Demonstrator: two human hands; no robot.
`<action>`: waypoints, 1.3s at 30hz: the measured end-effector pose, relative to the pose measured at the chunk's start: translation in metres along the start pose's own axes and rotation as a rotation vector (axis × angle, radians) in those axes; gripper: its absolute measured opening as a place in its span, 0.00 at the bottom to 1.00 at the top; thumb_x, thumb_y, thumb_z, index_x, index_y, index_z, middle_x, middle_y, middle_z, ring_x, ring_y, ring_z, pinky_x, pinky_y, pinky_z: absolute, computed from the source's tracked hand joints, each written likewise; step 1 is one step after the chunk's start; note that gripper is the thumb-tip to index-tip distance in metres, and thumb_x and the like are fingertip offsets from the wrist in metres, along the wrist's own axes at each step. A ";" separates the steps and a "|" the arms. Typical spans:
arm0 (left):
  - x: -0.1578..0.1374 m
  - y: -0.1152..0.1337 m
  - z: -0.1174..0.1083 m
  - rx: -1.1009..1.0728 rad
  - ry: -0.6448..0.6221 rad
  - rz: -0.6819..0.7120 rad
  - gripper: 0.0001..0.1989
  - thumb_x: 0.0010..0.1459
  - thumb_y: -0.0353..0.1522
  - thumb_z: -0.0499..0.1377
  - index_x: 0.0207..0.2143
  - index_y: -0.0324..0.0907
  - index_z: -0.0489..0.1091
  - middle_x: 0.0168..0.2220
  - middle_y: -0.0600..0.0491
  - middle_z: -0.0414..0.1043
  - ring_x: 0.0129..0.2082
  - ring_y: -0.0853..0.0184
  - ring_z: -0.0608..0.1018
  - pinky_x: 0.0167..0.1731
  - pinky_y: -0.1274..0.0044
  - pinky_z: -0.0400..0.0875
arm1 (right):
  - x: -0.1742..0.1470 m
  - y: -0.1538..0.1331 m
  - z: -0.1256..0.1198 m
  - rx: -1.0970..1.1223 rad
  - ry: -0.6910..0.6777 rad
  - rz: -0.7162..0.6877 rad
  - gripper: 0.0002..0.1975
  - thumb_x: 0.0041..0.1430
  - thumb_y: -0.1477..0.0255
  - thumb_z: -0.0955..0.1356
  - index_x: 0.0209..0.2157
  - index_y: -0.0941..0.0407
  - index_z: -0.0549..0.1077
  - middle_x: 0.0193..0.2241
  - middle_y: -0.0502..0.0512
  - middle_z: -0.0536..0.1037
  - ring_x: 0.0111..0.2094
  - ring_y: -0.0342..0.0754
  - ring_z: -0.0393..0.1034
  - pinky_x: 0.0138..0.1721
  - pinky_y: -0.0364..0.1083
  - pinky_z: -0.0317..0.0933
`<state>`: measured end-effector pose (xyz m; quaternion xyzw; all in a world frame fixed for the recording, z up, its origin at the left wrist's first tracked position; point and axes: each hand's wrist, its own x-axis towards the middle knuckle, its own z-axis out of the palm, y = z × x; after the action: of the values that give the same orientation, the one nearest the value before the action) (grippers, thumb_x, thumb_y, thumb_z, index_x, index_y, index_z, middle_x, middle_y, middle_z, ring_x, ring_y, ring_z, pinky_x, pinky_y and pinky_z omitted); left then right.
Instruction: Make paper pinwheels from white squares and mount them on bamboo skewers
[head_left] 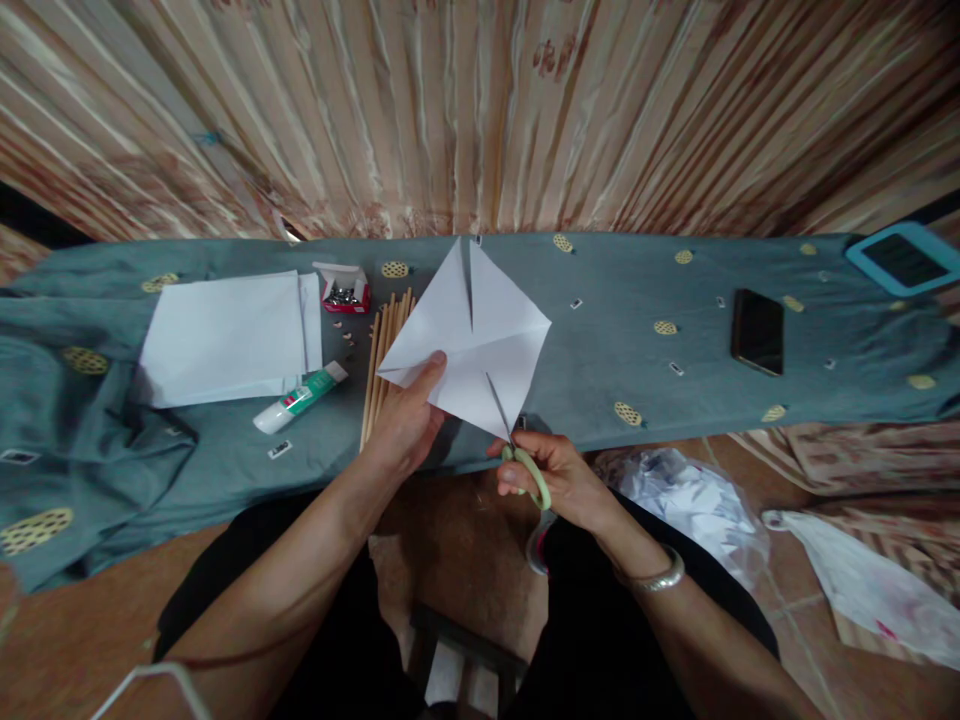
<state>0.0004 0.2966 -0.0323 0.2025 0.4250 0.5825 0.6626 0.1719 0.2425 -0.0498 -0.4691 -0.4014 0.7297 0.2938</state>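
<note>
My left hand (411, 415) grips a square sheet of white paper (491, 350) by its near left side, thumb on top. The sheet is turned corner toward me, with crease lines and a slit running in from its far corner. In my right hand (551, 470) is a pair of scissors (531, 472) with pale green handles. Their blades lie at the near corner of the paper, pointing toward its middle along a line there. Beneath the paper's left side, a bundle of thin wooden sticks (373, 385) rests on the cloth.
On the cloth-covered table (600, 370), a stack of white paper (225, 335), a glue tube (300, 397) and a small red box of metal pins (345, 292) lie left. A phone (757, 330) and a blue-framed tablet (904, 258) lie right. Below stands a plastic bag of paper scraps (690, 500).
</note>
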 end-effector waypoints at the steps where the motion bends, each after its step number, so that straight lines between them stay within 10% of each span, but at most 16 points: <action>1: 0.000 0.000 0.000 0.000 0.005 -0.005 0.20 0.53 0.29 0.63 0.50 0.46 0.70 0.47 0.52 0.77 0.50 0.60 0.77 0.46 0.70 0.75 | 0.000 0.001 0.000 0.002 0.004 0.008 0.23 0.38 0.57 0.78 0.31 0.57 0.75 0.19 0.45 0.75 0.20 0.37 0.69 0.22 0.38 0.62; 39: -0.005 -0.007 0.001 -0.016 0.012 -0.102 0.21 0.51 0.30 0.66 0.49 0.42 0.70 0.45 0.50 0.77 0.45 0.61 0.78 0.47 0.70 0.73 | 0.003 0.000 0.005 -0.007 0.088 -0.011 0.22 0.36 0.57 0.79 0.20 0.57 0.70 0.15 0.46 0.73 0.17 0.36 0.62 0.20 0.38 0.56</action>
<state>0.0052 0.2901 -0.0352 0.1717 0.4342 0.5526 0.6904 0.1664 0.2430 -0.0499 -0.4997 -0.3930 0.7054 0.3136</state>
